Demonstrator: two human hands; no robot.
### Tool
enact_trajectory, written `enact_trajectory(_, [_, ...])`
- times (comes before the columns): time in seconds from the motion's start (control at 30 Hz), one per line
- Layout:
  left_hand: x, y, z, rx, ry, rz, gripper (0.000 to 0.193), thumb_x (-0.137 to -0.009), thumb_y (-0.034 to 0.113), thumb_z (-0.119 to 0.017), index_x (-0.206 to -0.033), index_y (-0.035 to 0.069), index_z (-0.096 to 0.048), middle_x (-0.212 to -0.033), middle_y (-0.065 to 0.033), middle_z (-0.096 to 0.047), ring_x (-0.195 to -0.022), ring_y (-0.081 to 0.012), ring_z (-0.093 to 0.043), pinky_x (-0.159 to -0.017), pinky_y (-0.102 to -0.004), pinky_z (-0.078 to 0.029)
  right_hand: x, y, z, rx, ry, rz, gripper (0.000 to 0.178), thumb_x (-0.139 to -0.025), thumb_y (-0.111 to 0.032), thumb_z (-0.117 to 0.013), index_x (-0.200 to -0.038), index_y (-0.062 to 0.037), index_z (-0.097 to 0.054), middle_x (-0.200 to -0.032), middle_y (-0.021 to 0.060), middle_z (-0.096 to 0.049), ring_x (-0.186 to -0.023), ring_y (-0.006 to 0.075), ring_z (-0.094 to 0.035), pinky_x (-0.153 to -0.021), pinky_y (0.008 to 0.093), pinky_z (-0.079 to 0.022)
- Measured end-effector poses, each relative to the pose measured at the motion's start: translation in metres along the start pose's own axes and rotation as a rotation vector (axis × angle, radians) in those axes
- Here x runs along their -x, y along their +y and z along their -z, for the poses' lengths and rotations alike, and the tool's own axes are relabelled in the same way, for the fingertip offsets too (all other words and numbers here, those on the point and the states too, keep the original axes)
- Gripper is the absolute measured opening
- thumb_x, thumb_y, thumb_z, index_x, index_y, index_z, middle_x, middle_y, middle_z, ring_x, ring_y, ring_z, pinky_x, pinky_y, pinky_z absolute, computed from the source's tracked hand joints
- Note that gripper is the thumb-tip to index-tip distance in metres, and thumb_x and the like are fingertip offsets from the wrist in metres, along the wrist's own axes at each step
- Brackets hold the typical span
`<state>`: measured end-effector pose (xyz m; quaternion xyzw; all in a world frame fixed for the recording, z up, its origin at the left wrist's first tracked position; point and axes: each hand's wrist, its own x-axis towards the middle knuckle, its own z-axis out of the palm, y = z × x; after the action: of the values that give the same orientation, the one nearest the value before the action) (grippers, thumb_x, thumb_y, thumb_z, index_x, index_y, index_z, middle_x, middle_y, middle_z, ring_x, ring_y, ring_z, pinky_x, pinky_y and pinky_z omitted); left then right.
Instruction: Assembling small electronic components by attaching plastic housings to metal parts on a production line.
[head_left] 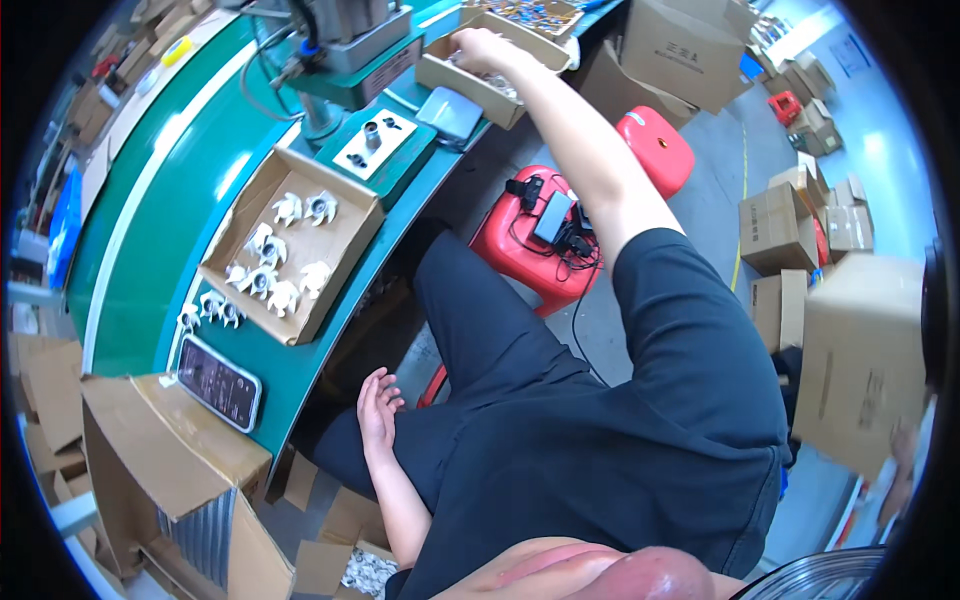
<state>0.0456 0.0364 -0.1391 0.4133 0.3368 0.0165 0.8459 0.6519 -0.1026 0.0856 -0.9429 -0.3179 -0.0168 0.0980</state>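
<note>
Head view. Work on the small white finned parts (264, 250) is appearing partway along, judging only from how they are lying: about eight are sitting loosely in the shallow cardboard tray (340, 268) left of centre, and three loose parts (212, 306) are lying outside it, just beside its lower left edge, on the green bench (150, 235). Which of these are finished and which are waiting is not showing. More small white pieces (368, 572) are filling a carton at the bottom of the frame, which is suggesting that much is remaining. Between the tray and the long box (468, 90) at the upper centre, a metal plate (370, 143) is lying beneath the press (350, 55), bearing an upright metal socket (372, 133).

The right hand (480, 50) is sitting inside the long box, its fingers pointing downward among the contents; whether they are gripping anything cannot be told. The left hand (378, 410), left of lower centre, is hanging relaxed beside the thigh, its fingers half open and loosely curling, with nothing visible in its grasp.
</note>
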Motion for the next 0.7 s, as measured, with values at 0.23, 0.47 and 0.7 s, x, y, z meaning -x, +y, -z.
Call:
enact_trajectory(0.23, [-0.009, 0.001, -0.003, 0.021, 0.013, 0.022, 0.035, -0.106, 0.033, -0.049, -0.127, 0.008, -0.061, -0.108, -0.0058, -0.068, -0.088, -0.0131, -0.063, -0.073, -0.0271, -0.051, 0.0, 0.024, -0.009, -0.073, 0.042, 0.09, 0.036, -0.081, -0.027, -0.072, -0.113, -0.0119, -0.074, -0.103, 0.0126, -0.075, -0.095, 0.0254, -0.072, -0.084, 0.0382, -0.059])
enact_trajectory(0.47, [-0.008, -0.001, -0.001, 0.034, 0.006, 0.031, 0.033, -0.106, 0.03, -0.049, -0.128, 0.007, -0.06, -0.107, -0.0059, -0.068, -0.085, -0.0122, -0.063, -0.072, -0.0266, -0.051, 0.031, 0.058, 0.031, -0.528, 0.149, 0.093, 0.036, -0.094, -0.032, -0.069, -0.121, -0.0077, -0.071, -0.103, 0.0069, -0.074, -0.092, 0.0147, -0.07, -0.081, 0.0306, -0.056])
enact_trajectory(0.7, [-0.002, 0.003, -0.004, 0.042, 0.037, 0.034, 0.032, -0.105, 0.028, -0.05, -0.127, 0.007, -0.06, -0.106, -0.0056, -0.067, -0.085, -0.0117, -0.063, -0.072, -0.0265, -0.051, 0.089, -0.026, 0.026, -1.301, 0.039, 0.103, 0.038, -0.095, -0.018, -0.071, -0.126, 0.0029, -0.064, -0.115, 0.0107, -0.068, -0.1, 0.0154, -0.068, -0.078, 0.0279, -0.058])
